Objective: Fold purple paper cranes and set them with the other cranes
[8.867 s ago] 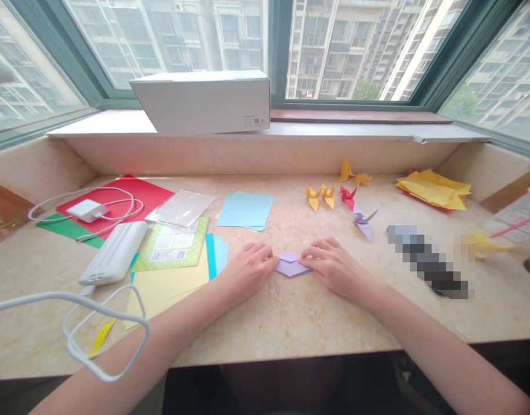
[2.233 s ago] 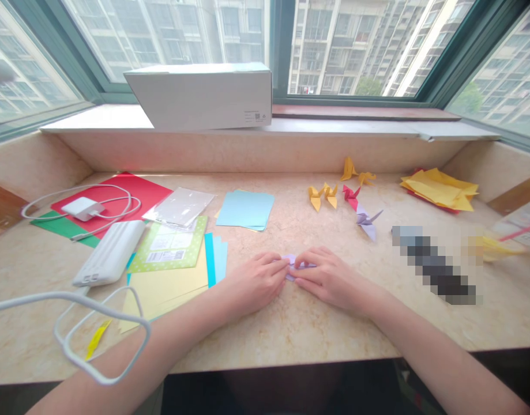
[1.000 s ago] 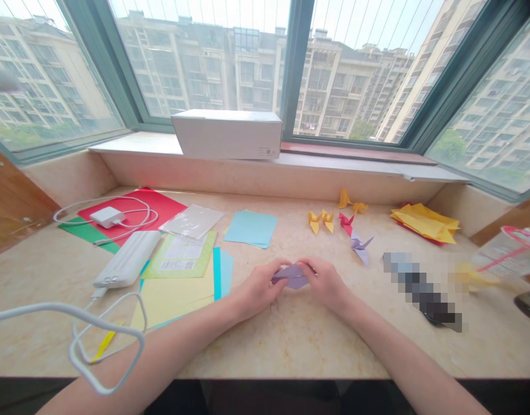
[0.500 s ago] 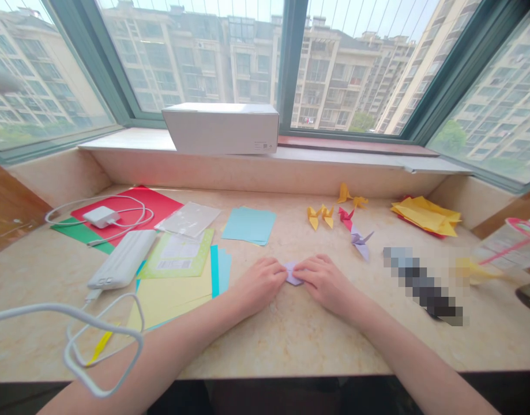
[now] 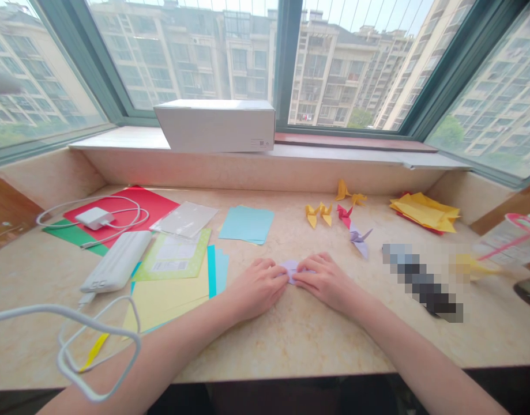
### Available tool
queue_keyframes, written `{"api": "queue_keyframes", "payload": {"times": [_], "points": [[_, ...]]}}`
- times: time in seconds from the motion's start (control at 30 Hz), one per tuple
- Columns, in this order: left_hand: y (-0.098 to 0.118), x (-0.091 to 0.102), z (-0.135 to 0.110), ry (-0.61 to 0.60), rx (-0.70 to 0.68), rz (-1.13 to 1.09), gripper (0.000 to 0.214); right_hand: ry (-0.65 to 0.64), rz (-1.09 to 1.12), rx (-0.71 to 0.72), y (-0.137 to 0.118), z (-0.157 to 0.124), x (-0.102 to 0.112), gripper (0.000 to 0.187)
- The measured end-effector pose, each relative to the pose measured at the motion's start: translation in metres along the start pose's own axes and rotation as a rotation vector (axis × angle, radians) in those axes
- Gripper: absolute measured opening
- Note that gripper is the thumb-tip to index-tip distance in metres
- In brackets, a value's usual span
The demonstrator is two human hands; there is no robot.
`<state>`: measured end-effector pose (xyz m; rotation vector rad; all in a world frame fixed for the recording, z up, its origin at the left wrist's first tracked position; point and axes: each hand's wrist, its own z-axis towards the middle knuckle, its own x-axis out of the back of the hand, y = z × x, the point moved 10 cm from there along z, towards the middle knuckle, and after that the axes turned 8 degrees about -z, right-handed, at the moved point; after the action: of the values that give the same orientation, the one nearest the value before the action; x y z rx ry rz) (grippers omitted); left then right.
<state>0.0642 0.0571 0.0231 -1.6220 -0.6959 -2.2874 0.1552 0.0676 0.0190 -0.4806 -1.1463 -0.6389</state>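
Note:
A small piece of folded purple origami paper (image 5: 290, 268) lies on the stone counter between my hands. My left hand (image 5: 260, 288) is closed at its left edge, fingers together on the paper. From the other side my right hand (image 5: 323, 278) pinches the right edge with curled fingers. Fingertips cover both ends of the paper, so only its middle shows. Just beyond stand a purple paper crane (image 5: 360, 239), a red paper crane (image 5: 345, 215) and several yellow paper cranes (image 5: 325, 213).
Blue paper squares (image 5: 247, 225) lie beyond my left hand. To the left are a white power bank (image 5: 116, 262), a looping white cable (image 5: 96, 325), pale yellow sheets (image 5: 172, 297) and red paper (image 5: 126, 210). Yellow paper (image 5: 427, 210) and a clear cup (image 5: 513, 242) sit right; a box (image 5: 217, 128) stands on the sill.
My fingers have shifted slightly on the purple paper, and more of its upper middle now shows. The whole view has moved a little; the other things stay in place.

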Motion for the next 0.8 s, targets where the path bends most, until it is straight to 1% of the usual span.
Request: {"api": "queue_keyframes", "payload": {"times": [0.23, 0.4, 0.47, 0.63, 0.8], "points": [[-0.009, -0.006, 0.005, -0.025, -0.021, -0.024, 0.019, -0.040, 0.082, -0.007, 0.003, -0.003, -0.002, 0.018], [-0.011, -0.010, 0.005, -0.027, -0.023, -0.015, 0.018, -0.033, 0.051, 0.006, 0.001, -0.002, -0.004, 0.021], [-0.010, -0.009, 0.004, -0.013, -0.018, -0.015, 0.019, -0.035, 0.063, -0.026, 0.004, -0.002, -0.006, 0.021], [-0.003, 0.000, 0.003, 0.043, -0.010, -0.050, 0.022, -0.049, 0.128, -0.183, 0.017, 0.000, -0.013, 0.020], [0.001, 0.003, 0.002, 0.034, -0.011, -0.106, 0.025, -0.061, 0.199, -0.271, 0.024, 0.001, -0.017, 0.016]]}}
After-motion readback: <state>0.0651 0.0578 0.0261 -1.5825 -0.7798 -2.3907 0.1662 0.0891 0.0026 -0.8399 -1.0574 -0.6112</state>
